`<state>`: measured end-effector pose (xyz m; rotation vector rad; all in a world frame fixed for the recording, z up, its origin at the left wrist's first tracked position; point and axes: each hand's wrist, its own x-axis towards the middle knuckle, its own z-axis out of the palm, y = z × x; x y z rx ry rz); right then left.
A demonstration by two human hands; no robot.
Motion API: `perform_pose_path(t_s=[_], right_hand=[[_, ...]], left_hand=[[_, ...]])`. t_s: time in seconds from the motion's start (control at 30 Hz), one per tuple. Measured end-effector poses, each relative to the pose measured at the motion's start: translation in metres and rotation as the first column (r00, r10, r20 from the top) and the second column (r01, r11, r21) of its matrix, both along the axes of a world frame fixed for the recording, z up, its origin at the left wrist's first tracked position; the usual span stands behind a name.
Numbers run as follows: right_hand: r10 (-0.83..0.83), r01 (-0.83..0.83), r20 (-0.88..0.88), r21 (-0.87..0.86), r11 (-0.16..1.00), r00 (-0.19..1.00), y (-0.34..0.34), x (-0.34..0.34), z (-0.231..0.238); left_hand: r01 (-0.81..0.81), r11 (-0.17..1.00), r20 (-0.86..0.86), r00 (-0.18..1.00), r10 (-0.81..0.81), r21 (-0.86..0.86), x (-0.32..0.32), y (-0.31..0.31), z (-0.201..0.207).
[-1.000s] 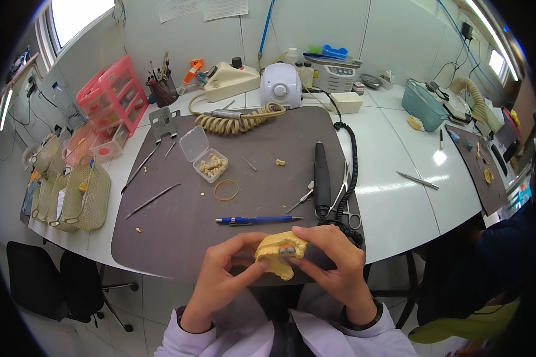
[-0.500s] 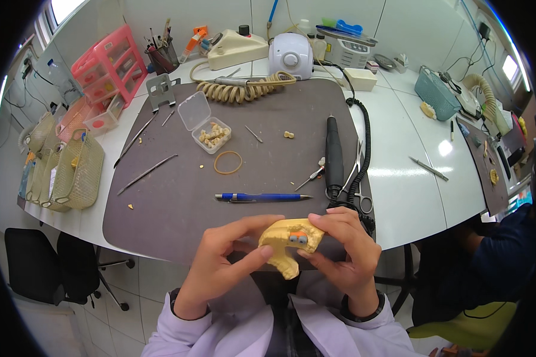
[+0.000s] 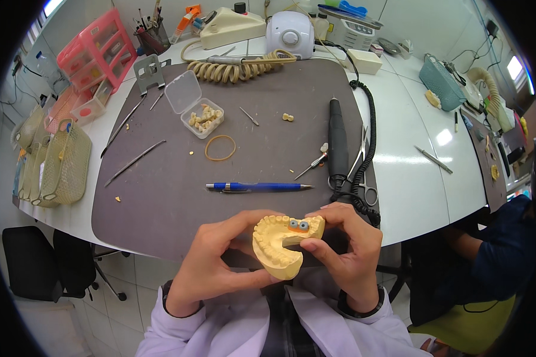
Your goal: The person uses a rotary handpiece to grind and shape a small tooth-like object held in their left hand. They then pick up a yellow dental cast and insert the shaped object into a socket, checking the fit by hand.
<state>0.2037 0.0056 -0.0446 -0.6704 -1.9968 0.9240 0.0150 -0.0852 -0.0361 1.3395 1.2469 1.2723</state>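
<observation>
Between both hands, just over the bench's near edge, I hold a yellow plaster dental model (image 3: 270,249) shaped like an arch of teeth. Its tooth side faces up, and two grey round pieces (image 3: 298,225) sit in an orange patch on its right part. My left hand (image 3: 223,253) grips the curved left side, thumb along the lower edge. My right hand (image 3: 351,249) pinches the right end, its thumb on the inner side. Beyond the hands lie a blue mechanical pencil (image 3: 259,187) and a black handpiece (image 3: 338,143) with a coiled cord.
A small clear box (image 3: 202,119) of tooth pieces stands with its lid up on the dark mat (image 3: 161,202). Near it are a rubber band (image 3: 220,148), metal instruments (image 3: 135,163) and scissors (image 3: 363,160). A white control unit (image 3: 289,35) stands behind. Another person's sleeve (image 3: 506,256) shows at right.
The dental model has been tipped so its row of teeth now faces up. My left thumb has slid from its face to the lower edge. The view has shifted slightly.
</observation>
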Motion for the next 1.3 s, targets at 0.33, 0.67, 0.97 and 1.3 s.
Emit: perform_pose_path(t_s=[0.33,0.67,0.97,1.3], right_hand=[[0.002,-0.002,-0.002,0.083,0.997,1.000,-0.017,0.001,-0.005],[-0.045,0.061,-0.136,0.112,0.992,0.990,-0.024,-0.003,-0.006],[-0.017,0.017,-0.100,-0.009,1.000,0.995,-0.036,-0.001,-0.010],[0.024,-0.041,-0.180,-0.091,0.995,0.983,-0.036,-0.008,-0.010]], left_hand=[[-0.056,0.996,-0.133,0.989,0.065,0.067,-0.001,-0.003,-0.009],[-0.023,0.968,-0.223,0.972,0.080,0.249,0.001,-0.002,0.002],[-0.130,0.909,-0.312,0.912,0.266,0.396,0.006,-0.006,-0.012],[-0.171,0.859,-0.333,0.871,0.360,0.482,0.009,-0.008,-0.019]])
